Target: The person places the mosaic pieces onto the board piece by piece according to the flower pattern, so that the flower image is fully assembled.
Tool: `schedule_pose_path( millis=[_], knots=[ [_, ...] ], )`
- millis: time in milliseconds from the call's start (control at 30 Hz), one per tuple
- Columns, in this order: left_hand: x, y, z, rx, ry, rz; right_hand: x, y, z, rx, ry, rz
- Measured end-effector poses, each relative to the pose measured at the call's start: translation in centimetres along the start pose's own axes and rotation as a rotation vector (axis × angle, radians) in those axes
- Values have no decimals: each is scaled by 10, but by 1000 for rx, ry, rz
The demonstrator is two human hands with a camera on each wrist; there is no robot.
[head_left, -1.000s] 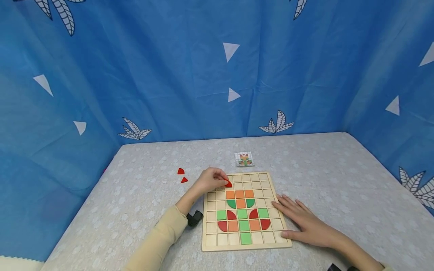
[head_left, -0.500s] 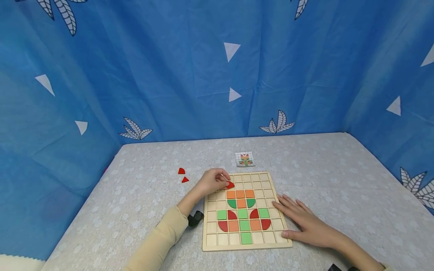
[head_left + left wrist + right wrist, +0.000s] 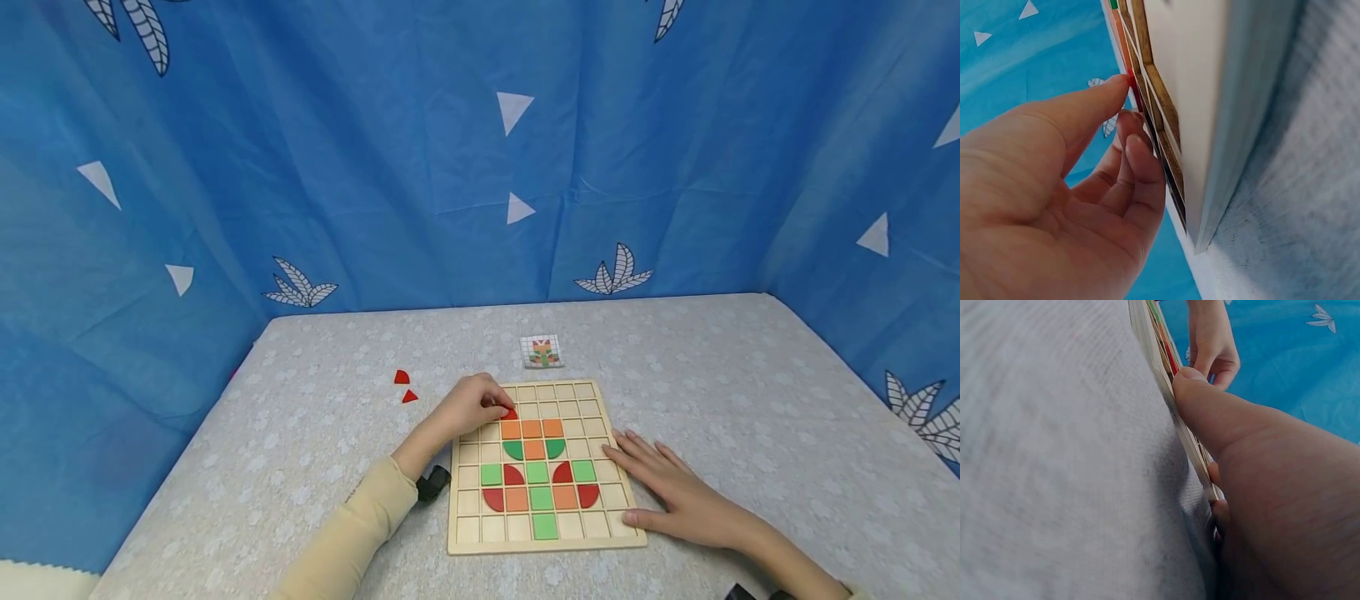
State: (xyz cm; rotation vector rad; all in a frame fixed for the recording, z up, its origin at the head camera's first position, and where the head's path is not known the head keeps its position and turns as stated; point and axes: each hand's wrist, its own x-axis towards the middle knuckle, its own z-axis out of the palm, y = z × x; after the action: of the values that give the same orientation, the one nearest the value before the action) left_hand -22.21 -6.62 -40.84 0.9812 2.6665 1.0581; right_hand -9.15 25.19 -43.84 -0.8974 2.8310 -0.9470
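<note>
My left hand (image 3: 469, 403) reaches over the upper left of a wooden grid board (image 3: 546, 548). Its thumb and fingertips pinch a red quarter-circle tile (image 3: 513, 413) down at a cell just above the row of orange square tiles (image 3: 532, 429). In the left wrist view, the thumb (image 3: 1113, 92) lies at the tile's red edge (image 3: 1134, 84), close against the board. Along the board's right edge rests my right hand (image 3: 675, 496), fingers spread out. Green and red tiles fill other cells, among them a light green square (image 3: 544, 527) at the bottom.
Two loose red pieces, a quarter circle (image 3: 402, 377) and a triangle (image 3: 409, 397), lie on the patterned tablecloth (image 3: 322, 417) left of the board. Behind the board lies a small pattern card (image 3: 541, 352). A blue curtain (image 3: 420, 167) surrounds the table's back and sides.
My left hand has shifted slightly right and lowered the red quarter-circle tile into the cell above the left orange square. The right hand has stayed in place.
</note>
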Motion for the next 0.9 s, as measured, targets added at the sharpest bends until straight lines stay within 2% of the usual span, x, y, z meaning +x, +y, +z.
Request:
schedule_pose_path(
  millis=[300,467,533,667,767,900],
  knots=[
    [-1,1,1,56,15,6,0,1,1,4,-6,8],
    [-5,3,-9,24,64,-25,0,1,1,2,-4,16],
    [-8,3,-19,-12,106,-53,0,0,1,1,-5,20],
    [-16,-4,-46,-62,245,-123,0,-1,1,-5,-4,22],
    [-26,-18,-66,-65,353,-188,0,-1,0,-10,-3,20],
    [-40,-44,-82,-68,457,-326,0,-1,0,-11,-2,19]
  ],
)
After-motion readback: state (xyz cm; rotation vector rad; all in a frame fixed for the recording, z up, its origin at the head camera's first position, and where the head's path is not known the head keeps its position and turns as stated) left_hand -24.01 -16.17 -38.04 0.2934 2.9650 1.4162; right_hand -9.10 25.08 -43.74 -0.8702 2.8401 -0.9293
